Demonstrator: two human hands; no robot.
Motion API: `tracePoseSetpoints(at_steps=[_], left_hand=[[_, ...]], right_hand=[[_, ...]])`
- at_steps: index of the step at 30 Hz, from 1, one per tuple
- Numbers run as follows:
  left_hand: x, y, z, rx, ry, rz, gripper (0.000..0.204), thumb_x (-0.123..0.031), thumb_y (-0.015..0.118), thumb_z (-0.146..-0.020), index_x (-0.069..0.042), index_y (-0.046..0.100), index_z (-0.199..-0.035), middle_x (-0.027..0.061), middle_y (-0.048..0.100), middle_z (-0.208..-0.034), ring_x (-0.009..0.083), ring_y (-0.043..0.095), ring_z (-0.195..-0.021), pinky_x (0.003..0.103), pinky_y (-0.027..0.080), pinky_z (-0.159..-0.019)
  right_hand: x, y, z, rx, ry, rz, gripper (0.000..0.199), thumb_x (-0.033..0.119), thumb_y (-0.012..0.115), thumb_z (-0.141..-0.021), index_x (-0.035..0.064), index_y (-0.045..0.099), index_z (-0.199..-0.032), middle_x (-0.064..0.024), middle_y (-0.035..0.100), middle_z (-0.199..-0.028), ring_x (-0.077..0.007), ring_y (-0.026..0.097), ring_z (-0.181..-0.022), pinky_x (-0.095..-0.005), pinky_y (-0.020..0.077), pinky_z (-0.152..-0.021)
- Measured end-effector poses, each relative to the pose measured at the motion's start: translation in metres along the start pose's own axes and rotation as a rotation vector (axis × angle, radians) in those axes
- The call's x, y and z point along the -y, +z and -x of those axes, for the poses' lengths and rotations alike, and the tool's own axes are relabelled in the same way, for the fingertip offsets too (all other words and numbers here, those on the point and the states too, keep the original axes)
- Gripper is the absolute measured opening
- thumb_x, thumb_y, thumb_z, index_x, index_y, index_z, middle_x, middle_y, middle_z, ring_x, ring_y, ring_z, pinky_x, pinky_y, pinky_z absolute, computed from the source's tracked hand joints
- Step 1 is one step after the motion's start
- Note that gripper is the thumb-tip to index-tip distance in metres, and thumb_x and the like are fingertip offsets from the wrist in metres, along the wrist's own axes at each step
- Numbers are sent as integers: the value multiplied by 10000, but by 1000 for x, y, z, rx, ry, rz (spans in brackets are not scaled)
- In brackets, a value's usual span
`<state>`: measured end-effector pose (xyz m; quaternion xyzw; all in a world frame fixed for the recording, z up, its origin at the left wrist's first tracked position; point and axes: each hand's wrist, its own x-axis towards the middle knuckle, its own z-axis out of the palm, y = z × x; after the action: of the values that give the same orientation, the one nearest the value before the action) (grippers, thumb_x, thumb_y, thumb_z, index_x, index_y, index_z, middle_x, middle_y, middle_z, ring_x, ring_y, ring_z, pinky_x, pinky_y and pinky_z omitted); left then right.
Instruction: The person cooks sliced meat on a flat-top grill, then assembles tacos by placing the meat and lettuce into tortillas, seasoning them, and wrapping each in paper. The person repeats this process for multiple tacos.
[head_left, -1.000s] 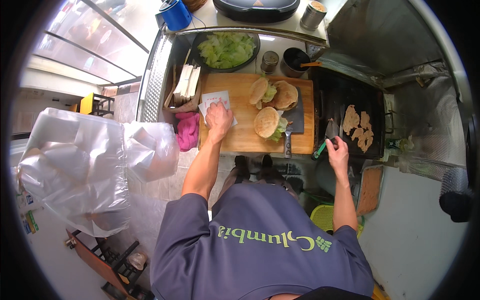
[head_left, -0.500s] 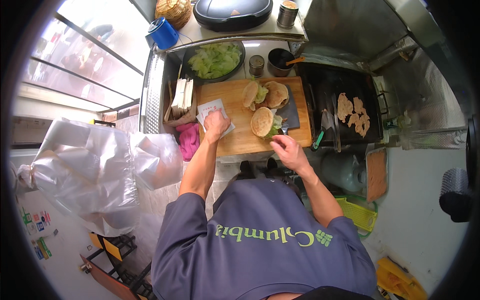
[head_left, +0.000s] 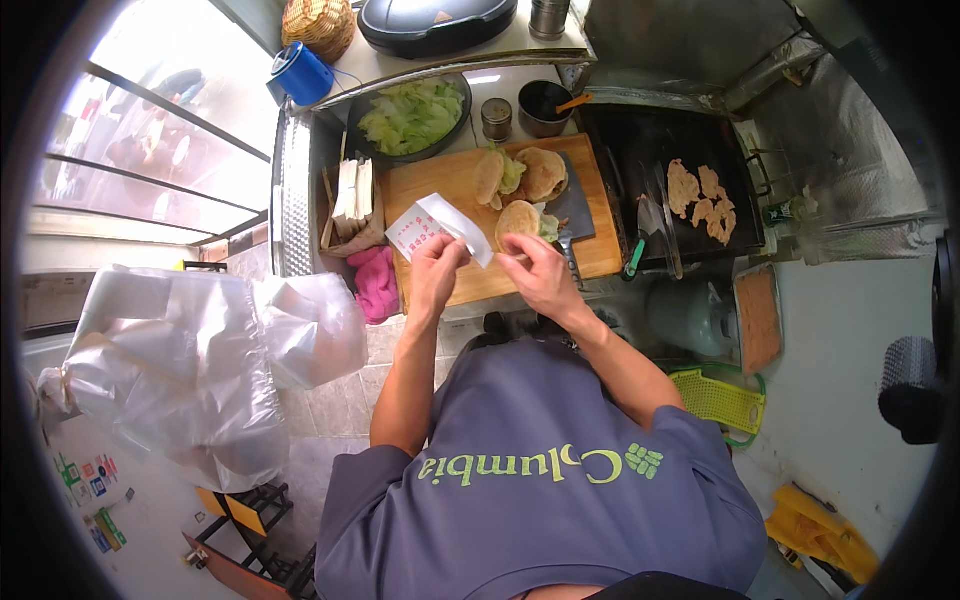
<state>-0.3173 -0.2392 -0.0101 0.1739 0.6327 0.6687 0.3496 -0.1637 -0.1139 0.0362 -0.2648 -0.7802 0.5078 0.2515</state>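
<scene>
My left hand (head_left: 437, 270) pinches a white paper sleeve (head_left: 415, 232) with red print, tilted above the wooden cutting board (head_left: 470, 285). My right hand (head_left: 545, 275) is at the sleeve's right edge, fingertips drawn together in front of the nearest filled bun (head_left: 515, 218). What those fingertips hold, if anything, I cannot make out. Lettuce shows at that bun's right side. Farther back on the board lie another lettuce-filled bun (head_left: 488, 178) and a browned filled bun (head_left: 543, 174). A broad-bladed cleaver (head_left: 577, 205) lies flat beside them, its handle toward me.
A black griddle (head_left: 645, 130) at right carries several browned pieces (head_left: 712, 212), plus tongs (head_left: 668, 225) and a green-handled scraper (head_left: 640, 245). Behind the board stand a lettuce bowl (head_left: 468, 120), a jar (head_left: 496, 118) and a dark pot (head_left: 545, 122). Plastic bags (head_left: 180, 370) hang at left.
My left hand has lifted the paper sleeve off the board and tilted it. My right hand has moved left and away from me, up to the sleeve's edge and the nearest bun.
</scene>
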Motion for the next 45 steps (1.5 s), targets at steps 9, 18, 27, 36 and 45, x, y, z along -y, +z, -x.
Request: tracePoseSetpoints(at_steps=[9,18,27,36,45], left_hand=[[-8,13,29,39,20,-58,180,-141,558,-982,11,654,-981,119,724,-982,191,714,-872,332,583,-836],[-1,-1,25,359,-414,668,438,-219,518,-1023,33,510,-1381,153,645,-1284,220,653,-1149,373,544,-973],[16,25,32,361,-167,290,495,-45,519,-975,1,442,-1463,112,605,-1335,174,613,-1173,311,491,-1011],[25,40,25,292,-412,386,371,-276,449,-1090,8,564,-1299,86,688,-1146,158,666,-999,290,525,-903],[67,19,17,14,-292,119,305,-266,535,-1039,-11,647,-1166,55,685,-1027,148,648,-867,298,516,-778]], right_hand=[[-14,-6,-46,-156,-91,181,186,125,564,-899,28,717,-938,-169,682,-835,-330,666,-781,-402,535,-702],[-8,-30,-1,217,-363,317,158,55,666,-804,69,690,-960,-109,622,-929,-305,648,-857,-405,534,-737],[-55,-30,19,272,758,-1113,430,317,584,-991,-15,593,-1264,-105,695,-1175,-253,676,-1057,-414,532,-944],[-27,-31,28,504,707,-1320,546,432,519,-1052,75,440,-1458,-99,584,-1357,-236,579,-1251,-418,490,-1035],[-94,-100,-20,277,577,-282,382,377,682,-970,4,746,-1020,-94,743,-893,-149,691,-733,-305,566,-693]])
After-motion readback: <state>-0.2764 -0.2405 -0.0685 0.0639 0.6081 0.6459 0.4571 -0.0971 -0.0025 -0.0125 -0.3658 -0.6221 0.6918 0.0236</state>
